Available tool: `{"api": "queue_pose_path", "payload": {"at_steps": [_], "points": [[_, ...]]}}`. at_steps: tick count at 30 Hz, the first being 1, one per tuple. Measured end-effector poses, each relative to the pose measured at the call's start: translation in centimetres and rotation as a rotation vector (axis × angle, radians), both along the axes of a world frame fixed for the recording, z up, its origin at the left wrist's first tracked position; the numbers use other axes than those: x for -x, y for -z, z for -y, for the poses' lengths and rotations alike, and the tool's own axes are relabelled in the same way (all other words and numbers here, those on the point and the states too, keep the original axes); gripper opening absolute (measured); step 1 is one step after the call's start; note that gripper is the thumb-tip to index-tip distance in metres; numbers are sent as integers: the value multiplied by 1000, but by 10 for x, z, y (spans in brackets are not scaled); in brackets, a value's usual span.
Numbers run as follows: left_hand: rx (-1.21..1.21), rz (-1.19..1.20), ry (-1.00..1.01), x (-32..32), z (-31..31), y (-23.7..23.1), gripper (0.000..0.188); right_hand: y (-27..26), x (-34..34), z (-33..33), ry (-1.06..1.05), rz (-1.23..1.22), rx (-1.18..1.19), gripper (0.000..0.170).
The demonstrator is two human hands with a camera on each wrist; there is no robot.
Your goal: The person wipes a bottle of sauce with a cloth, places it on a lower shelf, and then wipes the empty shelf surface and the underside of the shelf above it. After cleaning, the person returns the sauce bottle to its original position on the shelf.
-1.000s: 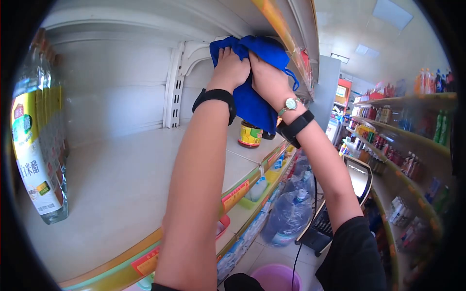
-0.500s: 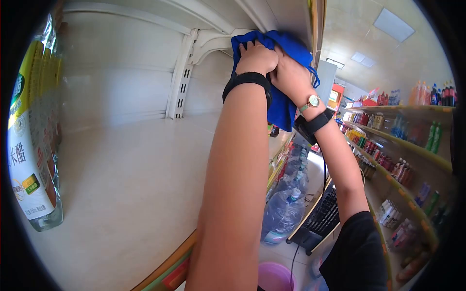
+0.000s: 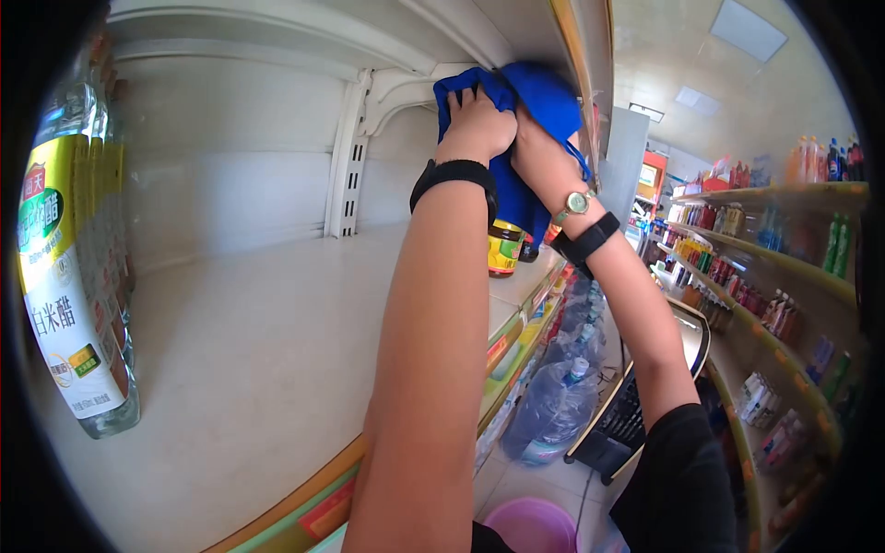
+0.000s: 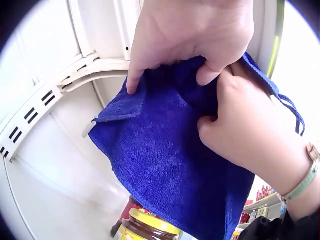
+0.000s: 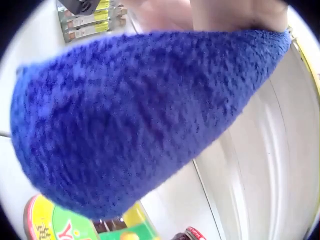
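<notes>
A blue towel cloth [image 3: 521,189] with a thin loop hangs from both hands near the upper shelf's underside. My left hand [image 3: 481,127] grips its upper part beside the white bracket, with thumb and little finger bent over the fabric in the left wrist view. Close to its right, my right hand [image 3: 544,157] holds the bunched cloth with curled fingers, partly hidden under a fold. Fuzzy blue fabric fills most of the right wrist view. Below the hanging cloth stands a yellow-lidded jar [image 4: 152,222], with a darker jar [image 3: 528,249] beside it.
Vinegar bottles [image 3: 74,304] stand in a row on the left of the white shelf [image 3: 249,341]. A slotted upright [image 3: 347,166] and curved bracket [image 3: 392,101] are at the back. Wrapped water bottles [image 3: 553,405], a keyboard [image 3: 613,429] and a pink basin [image 3: 530,525] are below right.
Both hands and the cloth have shifted right in the head view since a second ago, partly as that view turned. The jar was hidden at half a second and shows again now.
</notes>
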State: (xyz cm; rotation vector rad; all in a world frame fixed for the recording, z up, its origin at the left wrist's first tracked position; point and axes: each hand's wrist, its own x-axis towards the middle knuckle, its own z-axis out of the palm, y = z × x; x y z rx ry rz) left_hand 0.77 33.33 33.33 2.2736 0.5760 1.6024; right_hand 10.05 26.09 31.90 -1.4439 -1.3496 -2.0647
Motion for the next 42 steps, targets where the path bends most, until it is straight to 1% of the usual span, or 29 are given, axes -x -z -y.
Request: {"api": "queue_pose_path", "payload": {"at_steps": [1,2,4,5,6,8,9,11,12,14,16,18,19,23,24,26,29,32,34,35,36,37,39,41,42], "points": [[-2,1,0,0,0,0,65,0,-1,-6,-80,1,54,38],[-19,14,10,0,-2,1,64,0,-3,-11,-79,2,53,38],[-32,27,19,1,-5,3,64,3,-7,-20,-193,-52,125,38],[-19,27,36,3,-6,2,64,5,0,-13,-163,-137,185,39],[-5,27,54,4,-7,2,64,7,0,-9,-162,-139,188,39],[-14,23,48,3,-7,4,64,10,-1,2,-218,-46,209,40],[-29,19,39,2,-7,4,64,11,1,9,-212,-50,209,40],[-55,25,51,1,-6,4,64,10,9,25,-173,-326,339,41],[-78,31,57,1,-5,3,65,11,13,32,-173,-326,335,41],[-76,37,66,1,-3,5,65,14,21,39,-131,-338,124,48],[-76,46,63,3,-7,4,64,11,15,27,-173,-300,83,48],[-135,24,46,-4,-13,2,64,9,1,7,-204,90,-79,46],[-129,44,43,-6,-13,3,64,9,0,1,-219,-26,23,46],[-134,21,43,3,-18,5,63,8,3,-18,-225,-69,87,41],[-134,55,75,1,-22,6,62,8,2,-20,-228,-71,88,41],[-136,86,104,1,-27,6,62,7,1,-22,-264,19,26,39],[-171,67,121,2,-27,7,61,6,-2,-20,-285,-20,83,39],[-138,83,141,3,-23,8,60,7,-1,-20,-310,-70,85,38],[-163,110,170,7,-22,10,57,9,0,-19,-334,-54,76,38],[-121,138,179,8,-18,12,54,8,0,-18,-334,-40,74,37],[-127,133,171,10,-18,13,54,8,1,-19,-334,-26,71,37],[-100,140,208,10,-19,13,54,6,1,-20,-341,-29,64,37],[-79,140,249,8,-22,12,53,4,1,-17,-384,-102,198,36],[0,203,341,8,-23,13,52,4,5,-13,-357,-118,185,35],[-3,199,342,8,-23,13,52,3,8,-12,-332,-131,179,34]]}}
